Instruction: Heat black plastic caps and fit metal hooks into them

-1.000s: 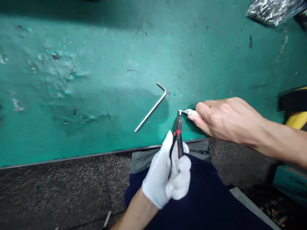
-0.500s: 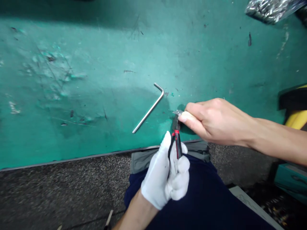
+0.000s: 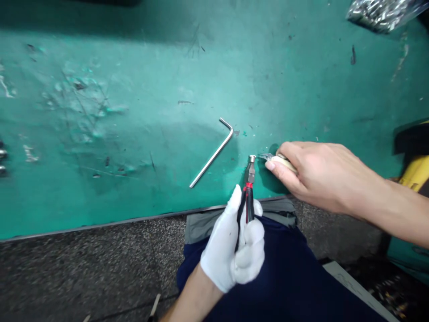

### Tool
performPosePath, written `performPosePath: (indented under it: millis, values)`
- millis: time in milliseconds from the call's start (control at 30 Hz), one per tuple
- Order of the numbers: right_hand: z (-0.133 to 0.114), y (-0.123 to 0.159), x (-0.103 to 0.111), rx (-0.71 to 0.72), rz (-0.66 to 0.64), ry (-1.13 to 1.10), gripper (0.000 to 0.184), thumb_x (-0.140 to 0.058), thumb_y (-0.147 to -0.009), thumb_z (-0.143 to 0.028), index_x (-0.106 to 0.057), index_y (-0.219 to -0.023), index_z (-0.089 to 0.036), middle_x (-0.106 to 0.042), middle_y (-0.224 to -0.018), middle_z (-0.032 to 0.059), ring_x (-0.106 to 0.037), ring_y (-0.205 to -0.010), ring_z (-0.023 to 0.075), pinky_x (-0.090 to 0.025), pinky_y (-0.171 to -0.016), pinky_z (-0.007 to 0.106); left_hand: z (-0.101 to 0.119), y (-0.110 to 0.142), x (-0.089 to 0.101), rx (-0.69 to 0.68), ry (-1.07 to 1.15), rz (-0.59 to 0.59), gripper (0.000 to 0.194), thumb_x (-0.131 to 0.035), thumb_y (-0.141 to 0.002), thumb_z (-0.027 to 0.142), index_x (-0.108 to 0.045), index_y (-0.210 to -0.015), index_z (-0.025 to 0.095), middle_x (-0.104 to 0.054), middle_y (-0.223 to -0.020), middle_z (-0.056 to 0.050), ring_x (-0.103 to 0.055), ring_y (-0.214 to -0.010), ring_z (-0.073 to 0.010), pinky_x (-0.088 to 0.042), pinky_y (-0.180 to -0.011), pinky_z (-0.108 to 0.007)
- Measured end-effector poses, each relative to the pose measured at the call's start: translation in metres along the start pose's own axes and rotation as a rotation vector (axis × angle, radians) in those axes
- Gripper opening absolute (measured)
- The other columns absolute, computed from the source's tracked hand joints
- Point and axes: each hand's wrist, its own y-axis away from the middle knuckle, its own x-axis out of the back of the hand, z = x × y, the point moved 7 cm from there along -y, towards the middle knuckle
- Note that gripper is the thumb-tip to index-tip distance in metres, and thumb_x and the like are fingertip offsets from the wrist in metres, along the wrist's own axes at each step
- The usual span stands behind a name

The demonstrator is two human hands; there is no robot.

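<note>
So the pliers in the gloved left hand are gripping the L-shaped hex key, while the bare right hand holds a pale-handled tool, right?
Not quite: in the head view, the pliers in the gloved left hand grip a small shiny metal piece. The hex key lies apart on the green tabletop. The bare right hand does hold a pale-handled tool.

No readable text, label, brand, number or sign shows anywhere.
</note>
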Motion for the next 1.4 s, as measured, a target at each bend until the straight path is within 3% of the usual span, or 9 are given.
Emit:
performPosePath:
  millis: [133, 200, 400, 600, 800, 1167, 1400]
  values:
    - [-0.005, -0.002, 0.012, 0.053, 0.136, 0.127, 0.047, -0.029, -0.103, -0.054, -0.058, -0.089, -0.019, -0.061, -0.08, 0.009, -0.055, -0.075, 0.0255, -0.026, -0.062, 0.034, 0.001, 0.0, 0.001, -0.017, 0.001, 0.004, 0.051, -0.038, -0.101, 0.054, -0.074, -0.092, 0.019, -0.059, -0.051, 0.002, -0.045, -0.028, -0.0086, -0.046, -0.028, -0.02]
    - [-0.005, -0.003, 0.014, 0.072, 0.14, 0.108, 0.048, -0.029, -0.104, -0.053, -0.059, -0.091, -0.018, -0.061, -0.083, 0.0104, -0.056, -0.079, 0.0269, -0.027, -0.064, 0.035, 0.002, 0.0, 0.002, -0.019, -0.01, -0.002, 0.05, -0.038, -0.101, 0.053, -0.074, -0.092, 0.019, -0.057, -0.049, 0.003, -0.042, -0.027, -0.0082, -0.045, -0.028, -0.02]
    - [0.005, 0.003, -0.012, -0.127, -0.335, -0.532, 0.058, -0.026, -0.103, -0.064, -0.057, -0.078, -0.021, -0.061, -0.071, 0.003, -0.053, -0.063, 0.0186, -0.033, -0.06, 0.032, 0.002, -0.002, 0.005, -0.032, -0.081, -0.002, 0.048, -0.042, -0.099, 0.057, -0.072, -0.091, 0.02, -0.06, -0.054, 0.003, -0.045, -0.029, -0.0078, -0.044, -0.029, -0.019]
    - [0.003, -0.004, -0.014, -0.135, -0.499, -0.808, 0.058, -0.031, -0.101, -0.065, -0.053, -0.072, -0.019, -0.061, -0.077, 0.0027, -0.053, -0.069, 0.0181, -0.041, -0.068, 0.035, 0.001, -0.007, 0.005, -0.066, -0.17, -0.006, 0.053, -0.04, -0.097, 0.062, -0.071, -0.091, 0.02, -0.064, -0.058, 0.002, -0.053, -0.032, -0.0096, -0.047, -0.029, -0.021]
    - [0.002, -0.006, -0.014, -0.18, -0.545, -0.856, 0.056, -0.033, -0.1, -0.064, -0.055, -0.074, -0.019, -0.059, -0.076, 0.003, -0.053, -0.07, 0.0179, -0.043, -0.067, 0.034, -0.002, -0.012, 0.008, -0.037, -0.199, 0.032, 0.058, -0.037, -0.095, 0.068, -0.069, -0.089, 0.02, -0.064, -0.058, 0.0, -0.056, -0.033, -0.0135, -0.048, -0.029, -0.025]
    - [-0.001, -0.012, -0.005, -0.113, -0.457, -0.83, 0.051, -0.038, -0.102, -0.052, -0.061, -0.072, -0.018, -0.065, -0.074, 0.0037, -0.057, -0.066, 0.0179, -0.047, -0.063, 0.032, 0.0, -0.014, 0.011, -0.028, -0.216, 0.042, 0.06, -0.035, -0.095, 0.069, -0.067, -0.092, 0.019, -0.065, -0.061, -0.002, -0.055, -0.032, -0.0141, -0.047, -0.03, -0.026]
    - [0.0, -0.008, -0.006, -0.121, -0.464, -0.756, 0.054, -0.033, -0.103, -0.058, -0.056, -0.072, -0.02, -0.061, -0.071, 0.0028, -0.054, -0.062, 0.017, -0.042, -0.058, 0.031, -0.002, -0.012, 0.011, 0.004, -0.201, 0.011, 0.061, -0.032, -0.095, 0.07, -0.068, -0.093, 0.02, -0.064, -0.059, -0.001, -0.055, -0.033, -0.014, -0.049, -0.031, -0.026]
